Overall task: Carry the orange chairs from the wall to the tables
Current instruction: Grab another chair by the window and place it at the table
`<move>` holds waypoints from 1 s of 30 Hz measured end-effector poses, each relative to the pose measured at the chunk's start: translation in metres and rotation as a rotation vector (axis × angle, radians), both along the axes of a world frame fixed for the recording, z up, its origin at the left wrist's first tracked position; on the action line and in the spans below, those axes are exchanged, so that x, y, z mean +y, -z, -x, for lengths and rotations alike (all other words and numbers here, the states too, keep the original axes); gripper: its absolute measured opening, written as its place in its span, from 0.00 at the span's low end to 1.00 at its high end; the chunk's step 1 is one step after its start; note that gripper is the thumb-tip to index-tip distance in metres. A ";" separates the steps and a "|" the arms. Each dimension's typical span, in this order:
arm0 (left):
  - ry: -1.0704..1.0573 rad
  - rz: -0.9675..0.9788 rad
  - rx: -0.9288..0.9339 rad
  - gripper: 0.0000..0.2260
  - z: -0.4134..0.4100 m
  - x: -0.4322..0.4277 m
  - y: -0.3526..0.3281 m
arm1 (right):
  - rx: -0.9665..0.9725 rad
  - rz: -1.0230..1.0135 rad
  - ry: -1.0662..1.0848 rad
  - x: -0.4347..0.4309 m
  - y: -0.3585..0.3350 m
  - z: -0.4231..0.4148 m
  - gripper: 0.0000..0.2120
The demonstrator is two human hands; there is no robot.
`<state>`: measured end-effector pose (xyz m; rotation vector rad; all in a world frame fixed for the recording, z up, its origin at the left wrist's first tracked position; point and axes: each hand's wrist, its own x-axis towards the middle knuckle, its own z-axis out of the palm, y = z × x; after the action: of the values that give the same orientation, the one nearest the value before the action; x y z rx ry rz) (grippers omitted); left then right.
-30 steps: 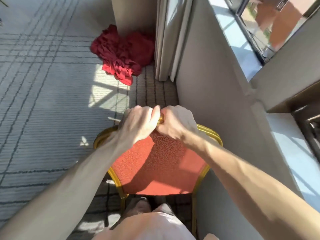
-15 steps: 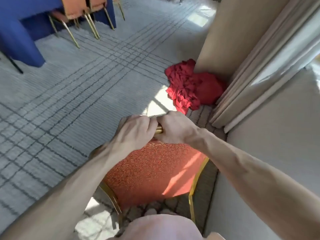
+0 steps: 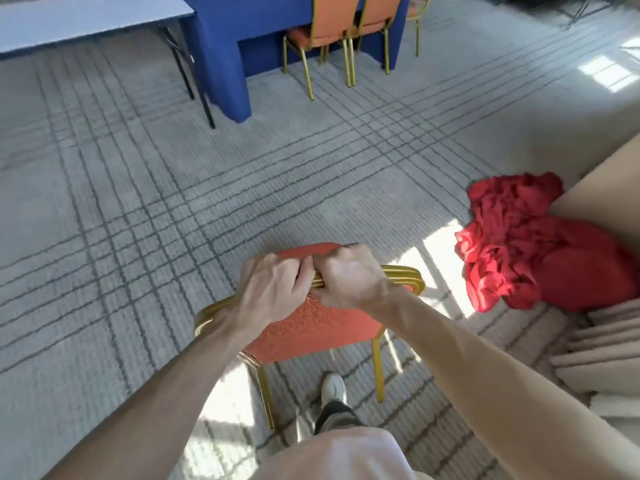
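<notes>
An orange chair (image 3: 311, 330) with a gold metal frame is right in front of me, its backrest toward me. My left hand (image 3: 270, 285) and my right hand (image 3: 349, 277) grip the top bar of its backrest side by side, thumbs almost touching. Its seat front shows just beyond my knuckles. Far ahead stands a table with a blue cloth (image 3: 221, 46), with two orange chairs (image 3: 332, 15) tucked against it. A bare grey folding table (image 3: 86, 26) stands to its left.
Grey carpet with dark grid lines (image 3: 138, 202) stretches between me and the tables. A heap of red cloth (image 3: 526, 244) lies on the floor at the right beside a beige wall and curtain folds (image 3: 602, 344). My shoe (image 3: 334, 388) shows under the chair.
The view has swung left, away from the window wall, toward the tables. The chair has turned with me; both hands keep the same grip on its backrest.
</notes>
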<state>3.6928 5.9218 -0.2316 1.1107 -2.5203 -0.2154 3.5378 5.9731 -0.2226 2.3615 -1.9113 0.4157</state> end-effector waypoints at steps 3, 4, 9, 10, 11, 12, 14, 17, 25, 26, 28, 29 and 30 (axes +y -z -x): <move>-0.128 0.013 -0.025 0.26 0.036 -0.052 -0.008 | 0.011 -0.090 0.051 -0.066 -0.005 0.036 0.09; -0.163 -0.004 -0.050 0.26 0.050 -0.068 -0.012 | 0.009 -0.137 0.080 -0.085 -0.009 0.046 0.10; -0.225 0.013 -0.082 0.30 0.090 -0.160 -0.020 | -0.031 -0.171 0.163 -0.180 -0.017 0.079 0.12; -0.222 0.017 -0.087 0.32 0.087 -0.172 -0.020 | -0.050 -0.175 0.155 -0.190 -0.018 0.076 0.12; -0.234 0.033 -0.094 0.34 0.086 -0.192 -0.015 | -0.059 -0.177 0.138 -0.209 -0.017 0.077 0.12; -0.238 0.038 -0.106 0.36 0.086 -0.208 -0.013 | -0.079 -0.181 0.134 -0.224 -0.017 0.078 0.13; -0.234 0.043 -0.081 0.35 0.095 -0.231 -0.014 | -0.097 -0.171 0.138 -0.245 -0.018 0.085 0.12; -0.272 0.037 -0.062 0.28 0.120 -0.268 -0.017 | -0.098 -0.147 0.139 -0.283 -0.018 0.108 0.11; -0.320 -0.187 -0.041 0.25 0.151 -0.404 -0.017 | -0.173 -0.291 0.022 -0.425 -0.016 0.144 0.13; -0.319 -0.210 -0.050 0.26 0.155 -0.425 -0.014 | -0.169 -0.320 0.020 -0.444 -0.016 0.149 0.13; -0.274 -0.245 -0.062 0.25 0.163 -0.469 -0.011 | -0.123 -0.353 0.012 -0.482 -0.017 0.157 0.13; -0.267 -0.261 -0.068 0.25 0.167 -0.487 -0.009 | -0.094 -0.378 -0.002 -0.498 -0.017 0.161 0.13; -0.262 -0.274 -0.086 0.24 0.171 -0.502 -0.008 | -0.068 -0.405 -0.009 -0.513 -0.017 0.163 0.14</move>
<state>3.5222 5.4202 -0.2236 1.5725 -2.4360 -0.4597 3.3744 5.4605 -0.2053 2.6240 -2.1938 0.1160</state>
